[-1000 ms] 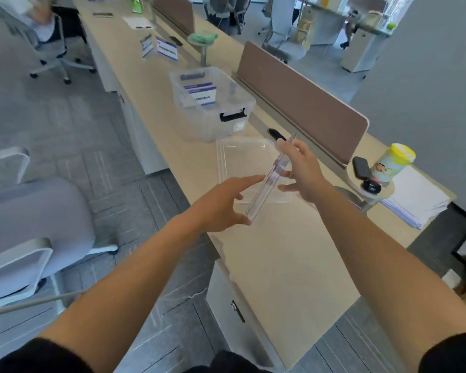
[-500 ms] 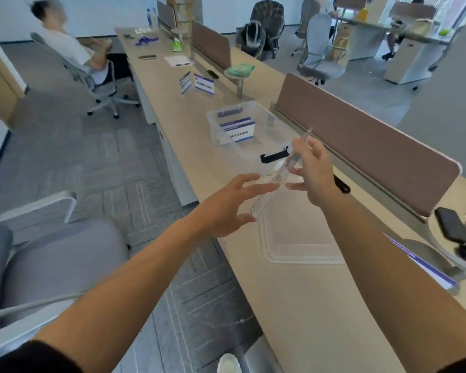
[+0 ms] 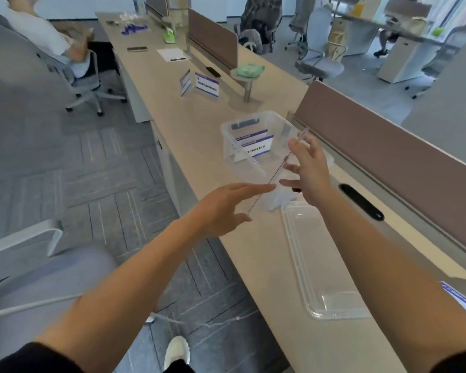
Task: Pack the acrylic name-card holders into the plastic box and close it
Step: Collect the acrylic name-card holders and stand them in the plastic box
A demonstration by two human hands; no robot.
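a person stands at a long pale table point(image 3: 199, 117) with both arms stretched forward. between the hands, a clear acrylic name-card holder point(image 3: 256, 202) shows edge-on as a thin slanted line, its upper end over the plastic box point(image 3: 228, 146) and its lower end near the left thumb.

the left hand point(image 3: 226, 205) is wide, fingers straight and pointing toward the box, with the thumb tip at the holder's lower end. the right hand point(image 3: 310, 170) is also wide, its fingers spread and nearly straight, their tips against the holder's other side. how firmly either hand presses it, i cannot tell.

the box is clear, has no lid on it, and sits on the table just beyond the hands, beside a brown divider panel point(image 3: 388, 157). inside it, another name-card holder with a white and blue card point(image 3: 254, 145) leans upright. the box's clear lid point(image 3: 323, 265) lies flat on the table nearer the person, under the right forearm and apart from the box.

farther along the table stand two more holders with blue and white cards point(image 3: 207, 84), close together. behind them, a green bundle point(image 3: 249, 70) rests on a small round stand. a black oval slot point(image 3: 361, 201) is set in the table near the divider. a grey office chair point(image 3: 24, 265) is at the left, and a white shoe point(image 3: 176, 351) shows on the floor below.
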